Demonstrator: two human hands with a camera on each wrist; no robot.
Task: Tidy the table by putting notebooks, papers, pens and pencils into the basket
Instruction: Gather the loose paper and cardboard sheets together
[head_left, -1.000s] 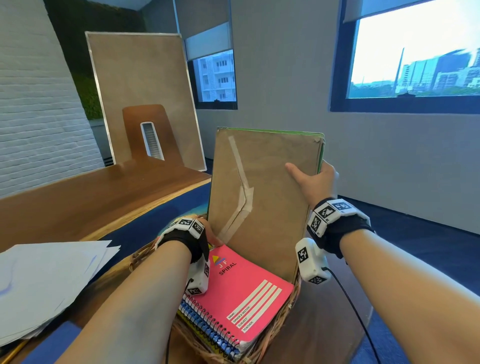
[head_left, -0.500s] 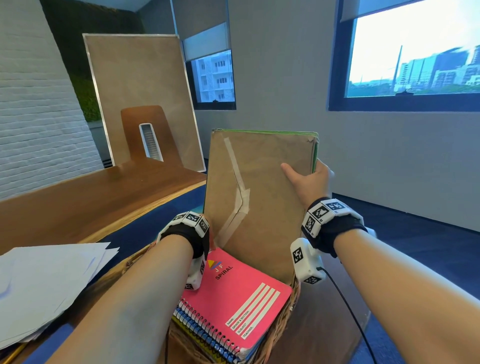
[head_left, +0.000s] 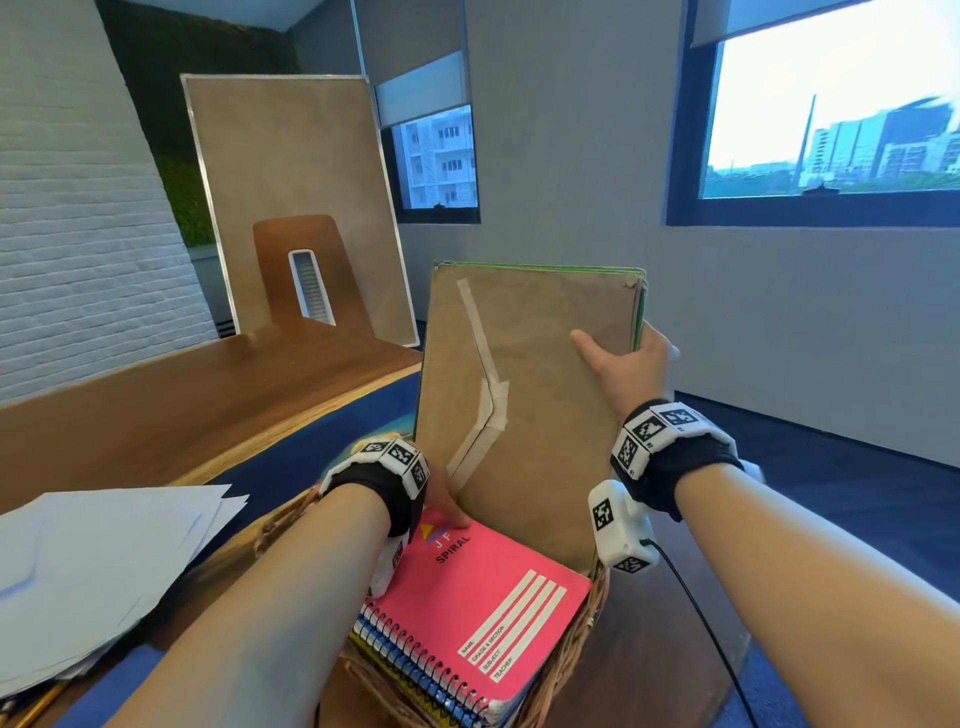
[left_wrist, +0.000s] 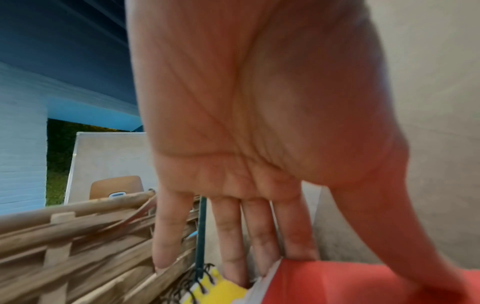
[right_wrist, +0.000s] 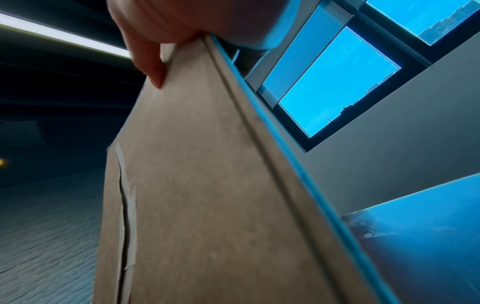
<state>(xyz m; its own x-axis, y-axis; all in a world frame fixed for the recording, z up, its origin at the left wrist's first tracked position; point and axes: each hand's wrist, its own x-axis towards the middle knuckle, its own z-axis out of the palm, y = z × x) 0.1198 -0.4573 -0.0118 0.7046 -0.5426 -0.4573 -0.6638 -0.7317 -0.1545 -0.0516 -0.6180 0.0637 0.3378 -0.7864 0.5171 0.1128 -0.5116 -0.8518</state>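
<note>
Brown-covered notebook (head_left: 524, 410): flat, rectangular, matte paper cover with a creased strip of pale tape running down its face and green showing at the top and right edges. It stands near upright with its lower end inside the basket (head_left: 582, 631), behind the pink notebook (head_left: 483, 608). The right hand (head_left: 631, 364) grips its right edge, thumb on the front face, fingers behind. The left hand (head_left: 441, 501) reaches down with straight fingers (left_wrist: 228, 236) between the brown cover and the basket wall, thumb lying on the pink cover.

Pink notebook: glossy, spiral-bound, topping a stack that overhangs the basket's near rim.

Basket: woven wicker, rough strands.

Loose white papers (head_left: 104, 566) lie fanned on the wooden worktop (head_left: 182, 410) to the left, well apart.
</note>
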